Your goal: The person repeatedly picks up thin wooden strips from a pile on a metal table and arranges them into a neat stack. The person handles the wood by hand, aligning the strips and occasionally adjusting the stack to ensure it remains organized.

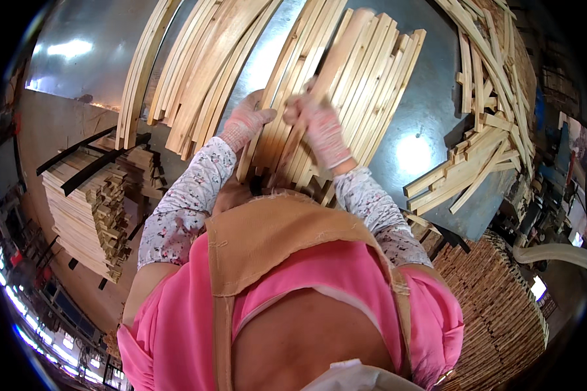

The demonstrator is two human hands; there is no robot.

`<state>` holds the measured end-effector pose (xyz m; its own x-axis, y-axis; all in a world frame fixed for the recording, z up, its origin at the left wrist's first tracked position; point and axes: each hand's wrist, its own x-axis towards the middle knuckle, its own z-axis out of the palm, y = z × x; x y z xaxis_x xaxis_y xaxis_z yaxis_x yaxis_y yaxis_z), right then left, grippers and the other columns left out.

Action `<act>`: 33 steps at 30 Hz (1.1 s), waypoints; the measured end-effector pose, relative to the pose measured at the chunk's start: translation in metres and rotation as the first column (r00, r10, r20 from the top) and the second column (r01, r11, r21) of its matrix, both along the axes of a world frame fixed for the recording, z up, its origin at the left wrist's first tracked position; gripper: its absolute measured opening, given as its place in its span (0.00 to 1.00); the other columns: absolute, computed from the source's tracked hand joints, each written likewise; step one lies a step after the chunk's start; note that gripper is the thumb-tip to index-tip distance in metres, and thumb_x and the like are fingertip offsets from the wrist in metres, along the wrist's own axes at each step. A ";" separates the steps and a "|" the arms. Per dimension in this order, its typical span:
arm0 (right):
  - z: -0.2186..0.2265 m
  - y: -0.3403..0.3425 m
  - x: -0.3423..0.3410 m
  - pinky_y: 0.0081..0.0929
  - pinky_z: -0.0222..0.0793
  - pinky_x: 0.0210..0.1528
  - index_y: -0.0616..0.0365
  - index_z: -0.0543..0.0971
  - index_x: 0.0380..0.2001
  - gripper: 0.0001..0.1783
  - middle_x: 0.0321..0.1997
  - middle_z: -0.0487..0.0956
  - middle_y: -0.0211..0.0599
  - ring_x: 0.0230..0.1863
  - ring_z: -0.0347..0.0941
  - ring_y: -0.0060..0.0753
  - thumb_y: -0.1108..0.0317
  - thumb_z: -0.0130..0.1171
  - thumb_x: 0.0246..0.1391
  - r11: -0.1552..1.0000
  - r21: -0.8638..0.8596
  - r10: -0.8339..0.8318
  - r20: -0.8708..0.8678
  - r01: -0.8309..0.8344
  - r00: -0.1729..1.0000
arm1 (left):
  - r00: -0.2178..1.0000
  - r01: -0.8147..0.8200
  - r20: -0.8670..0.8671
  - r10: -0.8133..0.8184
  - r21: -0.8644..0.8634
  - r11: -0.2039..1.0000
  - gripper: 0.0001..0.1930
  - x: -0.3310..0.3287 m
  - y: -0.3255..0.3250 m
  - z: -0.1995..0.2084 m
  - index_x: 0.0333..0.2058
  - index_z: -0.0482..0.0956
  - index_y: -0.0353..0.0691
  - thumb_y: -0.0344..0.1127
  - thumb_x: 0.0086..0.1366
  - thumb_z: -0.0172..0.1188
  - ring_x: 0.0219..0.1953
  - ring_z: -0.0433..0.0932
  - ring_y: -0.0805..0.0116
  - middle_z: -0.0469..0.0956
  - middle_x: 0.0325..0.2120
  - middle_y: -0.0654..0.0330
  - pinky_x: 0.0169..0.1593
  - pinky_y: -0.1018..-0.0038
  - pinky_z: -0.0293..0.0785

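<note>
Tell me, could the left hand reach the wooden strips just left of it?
Probably yes: the left hand is close beside those wooden strips, with nothing visible in between, though it would likely have to leave the middle bundle first.

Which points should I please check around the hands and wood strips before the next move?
1. Gloves on left hand and right hand: ok, both worn.
2. Left hand at the middle bundle's left edge: ok.
3. Right hand's grip: cannot tell, motion blur.
4. Middle bundle's far ends even: not ok, staggered.
5. Middle bundle apart from the pile at right: ok, metal table shows between.
6. Pile at right tidy: not ok, strips lie crossed.
</note>
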<state>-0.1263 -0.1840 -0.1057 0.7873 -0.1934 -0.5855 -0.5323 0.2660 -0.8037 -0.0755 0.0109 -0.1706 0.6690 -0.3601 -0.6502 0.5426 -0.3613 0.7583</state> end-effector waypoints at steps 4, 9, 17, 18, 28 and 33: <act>0.019 -0.099 0.045 0.47 0.88 0.42 0.56 0.61 0.74 0.42 0.56 0.82 0.56 0.38 0.84 0.41 0.32 0.42 0.77 0.943 0.298 -0.253 0.347 0.150 0.903 | 0.980 0.082 0.174 -0.096 0.084 0.993 0.38 -0.004 0.010 -0.018 0.69 0.72 0.28 0.42 0.64 0.69 0.56 0.83 0.58 0.84 0.55 0.46 0.64 0.68 0.75; 0.012 -0.141 0.049 0.47 0.84 0.38 0.57 0.64 0.69 0.39 0.52 0.84 0.56 0.35 0.80 0.43 0.32 0.37 0.78 0.841 0.442 -0.429 0.196 0.311 0.881 | 0.992 0.071 0.105 -0.070 0.002 0.998 0.37 0.000 0.005 -0.010 0.69 0.72 0.29 0.39 0.63 0.70 0.53 0.85 0.60 0.85 0.53 0.45 0.60 0.68 0.79; 0.008 -0.027 -0.058 0.54 0.86 0.47 0.52 0.69 0.64 0.36 0.58 0.79 0.55 0.42 0.83 0.47 0.31 0.41 0.76 0.756 0.555 -0.383 -0.054 0.347 0.922 | 0.952 0.060 0.294 -0.089 0.107 0.992 0.39 -0.003 0.016 -0.006 0.71 0.68 0.29 0.40 0.66 0.70 0.60 0.82 0.52 0.83 0.58 0.42 0.67 0.65 0.73; 0.013 -0.013 -0.068 0.53 0.86 0.47 0.52 0.69 0.65 0.35 0.56 0.80 0.54 0.42 0.83 0.47 0.34 0.44 0.76 0.762 0.557 -0.362 -0.053 0.328 0.931 | 0.942 0.068 0.321 -0.098 0.105 0.992 0.38 -0.002 0.018 0.003 0.71 0.68 0.29 0.40 0.66 0.70 0.60 0.82 0.52 0.83 0.58 0.42 0.67 0.65 0.73; 0.084 -0.268 -0.023 0.41 0.83 0.52 0.62 0.77 0.56 0.18 0.52 0.85 0.41 0.51 0.83 0.35 0.58 0.53 0.77 0.868 -0.187 -0.326 0.483 0.460 0.813 | 0.899 -0.010 0.435 -0.054 0.143 0.990 0.35 -0.002 0.001 0.038 0.66 0.75 0.32 0.51 0.70 0.68 0.63 0.79 0.43 0.80 0.59 0.37 0.67 0.56 0.73; 0.043 -0.203 0.013 0.32 0.79 0.48 0.54 0.81 0.47 0.12 0.45 0.83 0.27 0.46 0.80 0.25 0.58 0.54 0.78 0.899 -0.328 -0.150 0.392 0.290 0.908 | 0.889 -0.116 0.433 0.148 -0.099 0.988 0.33 -0.002 -0.032 0.048 0.69 0.71 0.33 0.54 0.78 0.57 0.69 0.74 0.42 0.77 0.62 0.36 0.71 0.59 0.70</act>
<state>-0.1134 -0.3869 -0.0632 0.8360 -0.5328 -0.1314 -0.1628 -0.0120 -0.9866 -0.0772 -0.0213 -0.1224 0.9243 -0.2814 -0.2577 0.1893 -0.2483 0.9500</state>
